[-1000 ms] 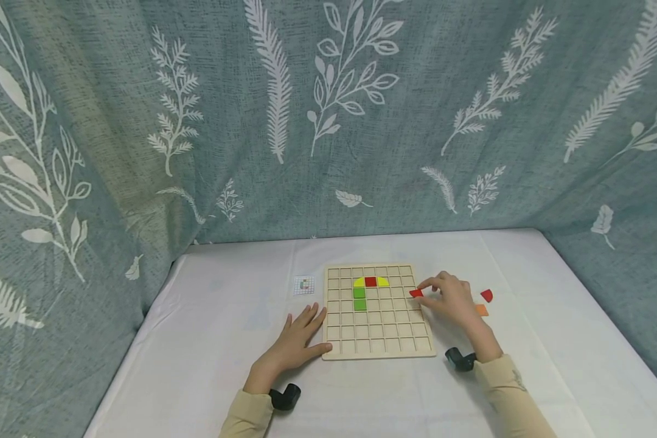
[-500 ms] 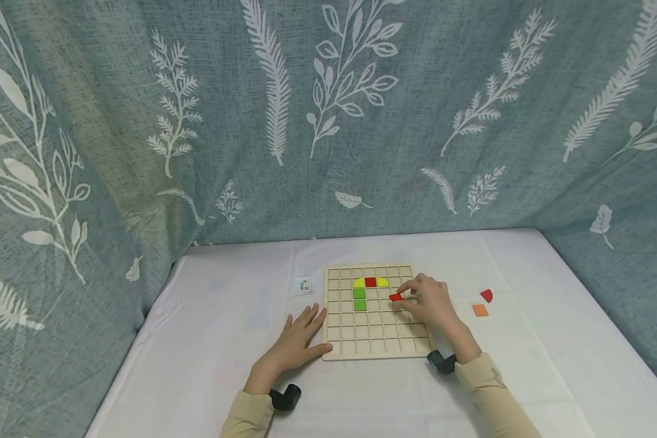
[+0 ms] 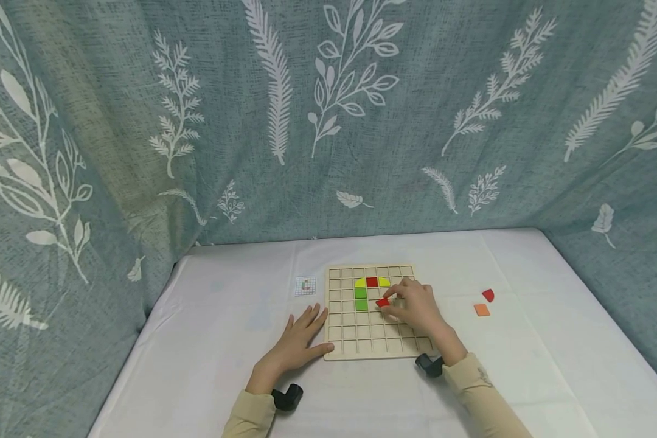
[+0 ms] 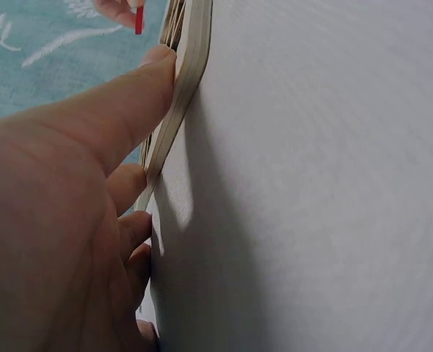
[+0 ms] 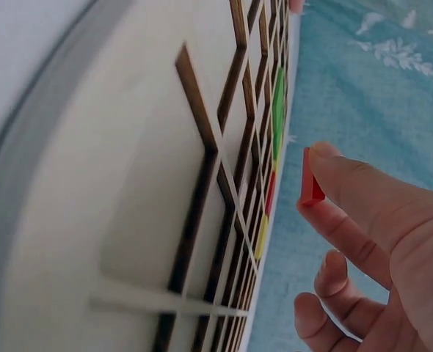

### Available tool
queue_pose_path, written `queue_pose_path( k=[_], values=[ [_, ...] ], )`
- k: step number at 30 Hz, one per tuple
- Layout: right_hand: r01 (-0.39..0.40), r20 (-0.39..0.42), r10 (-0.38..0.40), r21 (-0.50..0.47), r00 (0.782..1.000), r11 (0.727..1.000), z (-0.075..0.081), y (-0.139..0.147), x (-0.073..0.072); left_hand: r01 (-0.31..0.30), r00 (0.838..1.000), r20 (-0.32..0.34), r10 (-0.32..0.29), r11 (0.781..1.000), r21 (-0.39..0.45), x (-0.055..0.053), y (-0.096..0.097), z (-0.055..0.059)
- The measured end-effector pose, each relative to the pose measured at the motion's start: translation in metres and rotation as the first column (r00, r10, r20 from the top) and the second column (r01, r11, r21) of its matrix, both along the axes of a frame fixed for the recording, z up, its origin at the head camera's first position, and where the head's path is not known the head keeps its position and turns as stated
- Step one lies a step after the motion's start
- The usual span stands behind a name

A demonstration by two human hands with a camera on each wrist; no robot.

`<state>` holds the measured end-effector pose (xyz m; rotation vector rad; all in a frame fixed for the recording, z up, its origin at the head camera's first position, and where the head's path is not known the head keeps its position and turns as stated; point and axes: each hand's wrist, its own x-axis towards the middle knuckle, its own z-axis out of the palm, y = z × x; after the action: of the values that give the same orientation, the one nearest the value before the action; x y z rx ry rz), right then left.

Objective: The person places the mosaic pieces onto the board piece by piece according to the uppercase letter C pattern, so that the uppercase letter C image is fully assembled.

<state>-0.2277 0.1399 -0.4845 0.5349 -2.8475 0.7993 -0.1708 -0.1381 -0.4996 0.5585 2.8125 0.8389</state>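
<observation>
A light wooden grid board [image 3: 350, 331] lies on the white cloth. My right hand [image 3: 416, 306] pinches a small red tile [image 3: 382, 302] between thumb and fingertips, over the board just right of the lower green square tile [image 3: 361, 305]. In the right wrist view the red tile [image 5: 310, 176] is seen edge-on, apart from the board. Above the green pair, a red square tile [image 3: 371, 282] sits between two yellow rounded tiles [image 3: 384, 282]. My left hand [image 3: 295, 344] rests with spread fingers at the board's left edge; its thumb [image 4: 139, 95] touches the rim.
A small card with a coloured grid pattern [image 3: 305, 286] lies left of the board's top. To the right lie a loose red quarter-circle tile [image 3: 488, 295] and an orange square tile [image 3: 482, 310]. A patterned teal curtain [image 3: 285, 201] hangs behind the table.
My right hand has carried the red tile leftward, from the board's right edge to beside the green tiles. The orange tile, partly covered before, now shows fully. My left hand stays in place.
</observation>
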Motion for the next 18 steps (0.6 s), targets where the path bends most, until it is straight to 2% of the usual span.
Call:
queue_pose_path(
  k=[18],
  values=[
    [-0.017,0.012,0.017,0.017,1.000,1.000,-0.006,-0.021,0.004,-0.006,1.000,0.001,0.006,1.000,0.004,-0.001,-0.001,-0.003]
  ],
)
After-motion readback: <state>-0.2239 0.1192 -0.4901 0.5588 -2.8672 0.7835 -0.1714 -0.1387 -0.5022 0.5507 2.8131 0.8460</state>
